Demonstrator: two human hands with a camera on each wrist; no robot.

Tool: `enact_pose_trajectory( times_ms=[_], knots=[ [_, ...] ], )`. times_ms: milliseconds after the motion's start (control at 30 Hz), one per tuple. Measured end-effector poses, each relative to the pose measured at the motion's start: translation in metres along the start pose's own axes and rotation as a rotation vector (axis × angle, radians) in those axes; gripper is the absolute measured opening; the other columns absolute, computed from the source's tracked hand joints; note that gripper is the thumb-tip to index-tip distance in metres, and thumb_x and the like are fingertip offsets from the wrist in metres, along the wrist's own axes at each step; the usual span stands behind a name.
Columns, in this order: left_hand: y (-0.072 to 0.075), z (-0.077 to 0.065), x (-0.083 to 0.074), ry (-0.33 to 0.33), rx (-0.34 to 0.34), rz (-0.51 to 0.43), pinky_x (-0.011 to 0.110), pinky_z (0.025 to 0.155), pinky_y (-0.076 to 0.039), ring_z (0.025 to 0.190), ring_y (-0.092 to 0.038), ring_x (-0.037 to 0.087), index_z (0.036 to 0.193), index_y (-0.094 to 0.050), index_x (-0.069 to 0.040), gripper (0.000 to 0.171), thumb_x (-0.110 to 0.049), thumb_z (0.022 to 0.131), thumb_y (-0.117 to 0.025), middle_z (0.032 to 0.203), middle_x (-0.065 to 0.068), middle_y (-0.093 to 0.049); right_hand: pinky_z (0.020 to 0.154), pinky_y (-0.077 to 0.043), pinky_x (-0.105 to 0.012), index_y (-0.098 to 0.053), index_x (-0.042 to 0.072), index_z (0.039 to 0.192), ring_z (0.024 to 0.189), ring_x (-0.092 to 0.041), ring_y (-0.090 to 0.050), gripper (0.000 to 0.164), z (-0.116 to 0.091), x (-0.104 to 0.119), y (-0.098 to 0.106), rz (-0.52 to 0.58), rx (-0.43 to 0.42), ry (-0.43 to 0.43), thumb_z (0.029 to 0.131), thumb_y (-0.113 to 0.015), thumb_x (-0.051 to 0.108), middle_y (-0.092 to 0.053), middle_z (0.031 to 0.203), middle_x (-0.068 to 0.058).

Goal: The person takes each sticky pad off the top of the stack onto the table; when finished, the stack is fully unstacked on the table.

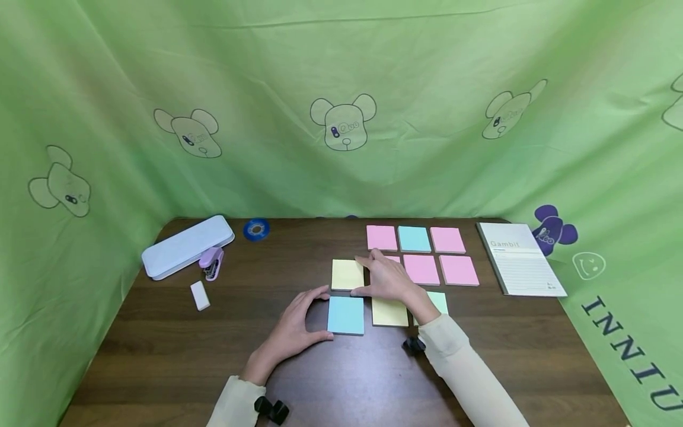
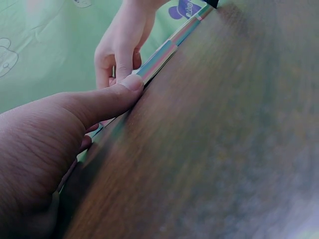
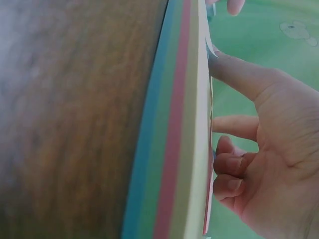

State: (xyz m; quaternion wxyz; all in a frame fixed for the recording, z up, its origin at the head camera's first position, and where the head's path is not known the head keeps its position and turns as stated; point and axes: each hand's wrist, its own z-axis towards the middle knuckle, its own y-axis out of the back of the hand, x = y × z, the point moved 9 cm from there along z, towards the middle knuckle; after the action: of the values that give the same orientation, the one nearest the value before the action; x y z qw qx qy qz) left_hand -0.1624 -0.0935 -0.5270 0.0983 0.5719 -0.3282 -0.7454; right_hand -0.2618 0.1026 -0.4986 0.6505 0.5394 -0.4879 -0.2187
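On the brown table lies a blue sticky note pad (image 1: 345,315); my left hand (image 1: 292,327) holds it at its left side, thumb at the near corner and index finger at the far corner. Just behind it is a yellow sticky note pad (image 1: 347,274). My right hand (image 1: 388,277) spans that pad's right side with thumb and index finger, its other fingers curled in the right wrist view. Beneath the right forearm lie another yellow pad (image 1: 389,312) and a partly hidden green pad (image 1: 439,301). Layered coloured pad edges (image 3: 172,149) show in the right wrist view.
Behind the right hand are several pink pads (image 1: 421,270) and a blue one (image 1: 414,239). A notebook (image 1: 523,259) lies at right. To the left are a pale case (image 1: 188,247), purple stapler (image 1: 211,263), white eraser (image 1: 200,295) and blue tape roll (image 1: 257,229).
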Motion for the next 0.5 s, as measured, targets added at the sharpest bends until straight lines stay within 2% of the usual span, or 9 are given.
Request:
enact_pose_trajectory(
  times_ms=[133, 267, 367, 500],
  knots=[
    [0.0, -0.001, 0.001, 0.013, 0.005, 0.002, 0.059, 0.124, -0.042, 0.149, -0.052, 0.027, 0.167, -0.048, -0.017, 0.101, -0.028, 0.083, -0.102, 0.147, -0.005, -0.066, 0.053, -0.041, -0.028, -0.056, 0.006, 0.162, 0.059, -0.01, -0.047, 0.094, -0.001, 0.002, -0.001, 0.016, 0.005, 0.012, 0.09, -0.09, 0.055, -0.058, 0.114, -0.009],
    [-0.001, -0.001, 0.002, 0.011, 0.008, 0.011, 0.06, 0.123, -0.043, 0.147, -0.053, 0.026, 0.166, -0.049, -0.016, 0.1, -0.029, 0.083, -0.102, 0.145, -0.004, -0.066, 0.054, -0.041, -0.028, -0.052, 0.007, 0.165, 0.06, -0.009, -0.049, 0.085, -0.004, 0.001, 0.001, 0.071, -0.017, 0.013, 0.1, -0.081, 0.053, -0.055, 0.108, -0.007],
    [-0.002, -0.001, 0.002, 0.012, 0.008, 0.008, 0.06, 0.123, -0.043, 0.146, -0.053, 0.026, 0.166, -0.05, -0.017, 0.099, -0.03, 0.082, -0.102, 0.145, -0.004, -0.065, 0.054, -0.039, -0.027, -0.052, 0.006, 0.165, 0.059, -0.009, -0.047, 0.078, -0.009, 0.001, 0.004, 0.098, -0.054, 0.026, 0.105, -0.077, 0.049, -0.052, 0.1, -0.004],
    [-0.002, -0.001, 0.002, 0.023, 0.005, -0.009, 0.059, 0.122, -0.043, 0.146, -0.054, 0.024, 0.166, -0.05, -0.018, 0.099, -0.034, 0.083, -0.102, 0.149, -0.004, -0.063, 0.054, -0.034, -0.026, -0.055, 0.005, 0.163, 0.061, -0.008, -0.039, 0.072, -0.02, 0.004, 0.01, 0.081, -0.102, 0.064, 0.107, -0.074, 0.046, -0.047, 0.095, 0.0]
  ],
)
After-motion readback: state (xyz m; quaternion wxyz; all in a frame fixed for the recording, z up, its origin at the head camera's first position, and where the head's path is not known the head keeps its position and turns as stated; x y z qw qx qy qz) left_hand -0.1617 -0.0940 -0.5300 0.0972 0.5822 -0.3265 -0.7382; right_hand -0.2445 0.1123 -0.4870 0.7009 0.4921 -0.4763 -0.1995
